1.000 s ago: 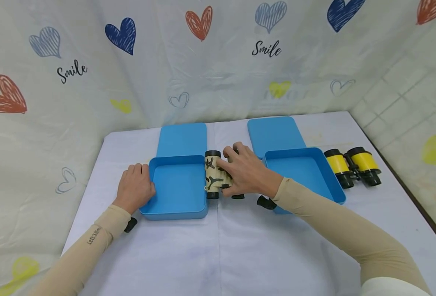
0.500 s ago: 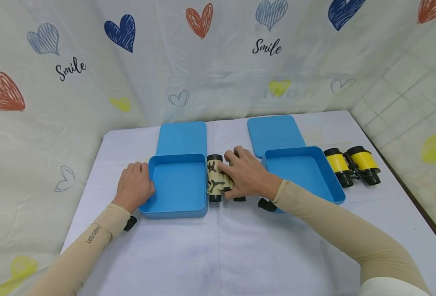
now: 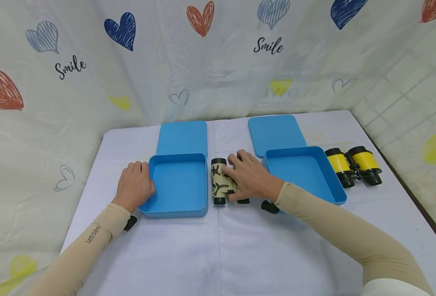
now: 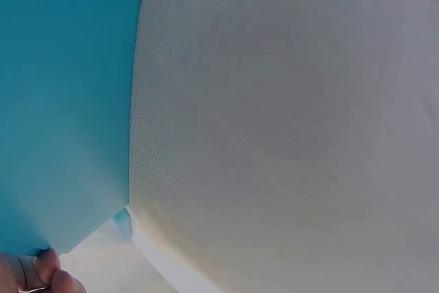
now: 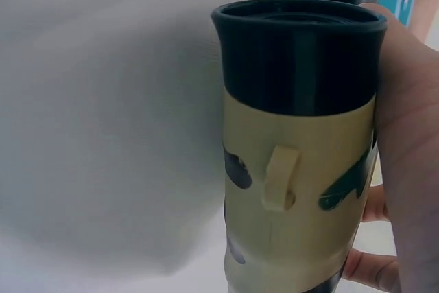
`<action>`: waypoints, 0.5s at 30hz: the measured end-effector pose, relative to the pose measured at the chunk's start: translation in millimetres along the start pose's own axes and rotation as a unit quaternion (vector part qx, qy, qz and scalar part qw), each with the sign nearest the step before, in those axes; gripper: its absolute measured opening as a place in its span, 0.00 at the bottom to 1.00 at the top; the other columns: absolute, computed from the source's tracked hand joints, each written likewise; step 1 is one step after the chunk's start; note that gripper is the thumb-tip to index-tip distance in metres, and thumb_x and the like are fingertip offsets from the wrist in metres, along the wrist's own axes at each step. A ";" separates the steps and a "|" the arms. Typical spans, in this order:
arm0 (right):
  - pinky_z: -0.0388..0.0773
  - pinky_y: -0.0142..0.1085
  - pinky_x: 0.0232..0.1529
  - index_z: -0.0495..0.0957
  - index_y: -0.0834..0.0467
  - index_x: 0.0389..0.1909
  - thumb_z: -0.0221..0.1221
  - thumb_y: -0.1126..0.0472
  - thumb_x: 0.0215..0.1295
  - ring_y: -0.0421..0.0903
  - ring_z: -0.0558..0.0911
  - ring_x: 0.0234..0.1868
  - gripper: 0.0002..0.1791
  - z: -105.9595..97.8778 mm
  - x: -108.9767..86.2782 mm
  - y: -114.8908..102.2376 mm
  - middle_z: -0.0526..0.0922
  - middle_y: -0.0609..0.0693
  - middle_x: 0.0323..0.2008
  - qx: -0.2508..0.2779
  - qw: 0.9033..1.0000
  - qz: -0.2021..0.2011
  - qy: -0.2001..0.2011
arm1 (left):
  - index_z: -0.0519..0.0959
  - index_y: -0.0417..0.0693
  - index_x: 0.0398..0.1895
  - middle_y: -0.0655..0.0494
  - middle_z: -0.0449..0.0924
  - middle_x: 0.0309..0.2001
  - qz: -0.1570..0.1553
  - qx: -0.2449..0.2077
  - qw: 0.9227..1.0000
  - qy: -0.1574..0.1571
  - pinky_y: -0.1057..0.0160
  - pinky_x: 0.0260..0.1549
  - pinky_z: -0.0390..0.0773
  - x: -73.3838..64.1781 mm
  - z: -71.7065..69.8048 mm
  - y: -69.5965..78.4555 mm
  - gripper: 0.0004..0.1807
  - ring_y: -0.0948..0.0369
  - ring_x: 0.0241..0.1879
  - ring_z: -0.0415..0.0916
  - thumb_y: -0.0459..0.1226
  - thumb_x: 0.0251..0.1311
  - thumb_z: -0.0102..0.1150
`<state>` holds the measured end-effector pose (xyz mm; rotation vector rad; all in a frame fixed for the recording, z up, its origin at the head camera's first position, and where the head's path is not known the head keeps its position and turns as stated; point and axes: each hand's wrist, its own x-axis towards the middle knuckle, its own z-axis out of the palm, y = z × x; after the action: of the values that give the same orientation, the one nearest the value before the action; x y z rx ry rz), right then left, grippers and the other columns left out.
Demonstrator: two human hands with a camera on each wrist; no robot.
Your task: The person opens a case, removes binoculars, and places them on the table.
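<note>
Camouflage-patterned binoculars [image 3: 219, 181] with black ends lie on the white cloth between two blue boxes. My right hand [image 3: 252, 176] reaches over them from the right and grips them, hiding their right barrel. The right wrist view shows one tan barrel [image 5: 295, 162] close up, with the hand [image 5: 411, 121] along its side. My left hand [image 3: 134, 187] holds the left wall of the left blue box [image 3: 177, 213], which is open and holds nothing. Fingertips [image 4: 48, 265] press at the box's edge in the left wrist view.
The right blue box [image 3: 299, 150], also open, sits partly under my right forearm. Behind the boxes lie two flat blue lids [image 3: 182, 137] [image 3: 277, 133]. Yellow and black binoculars [image 3: 352, 166] stand against the right box, near the table's right edge.
My right hand has drawn the camouflage binoculars slightly right and nearer to me, opening a small gap from the left box. The left hand keeps its place on the box.
</note>
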<state>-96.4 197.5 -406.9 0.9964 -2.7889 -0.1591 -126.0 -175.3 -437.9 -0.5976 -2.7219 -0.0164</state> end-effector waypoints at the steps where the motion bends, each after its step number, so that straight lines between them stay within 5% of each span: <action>1: 0.74 0.51 0.53 0.74 0.48 0.52 0.67 0.24 0.47 0.55 0.68 0.49 0.40 0.8 -0.3 0.0 0.72 0.54 0.49 -0.001 1.000 -0.001 -0.002 | 0.70 0.35 0.30 0.43 0.68 0.25 -0.001 0.000 1.000 -0.001 0.60 0.24 0.60 -0.1 -0.3 0.0 0.05 0.51 0.26 0.63 0.31 0.58 0.52; 15: 0.76 0.50 0.51 0.75 0.49 0.54 0.68 0.25 0.46 0.55 0.69 0.46 0.41 11.5 -3.3 0.9 0.73 0.55 0.48 0.003 1.000 -0.008 0.008 | 0.70 0.35 0.30 0.43 0.68 0.25 -0.005 -0.005 1.000 -0.001 0.59 0.24 0.61 -0.7 -2.3 0.5 0.05 0.51 0.26 0.63 0.30 0.58 0.51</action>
<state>-96.8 200.8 -418.4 1.0180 -2.7687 -0.1436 -124.5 -175.3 -436.0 -0.5878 -2.7279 -0.0333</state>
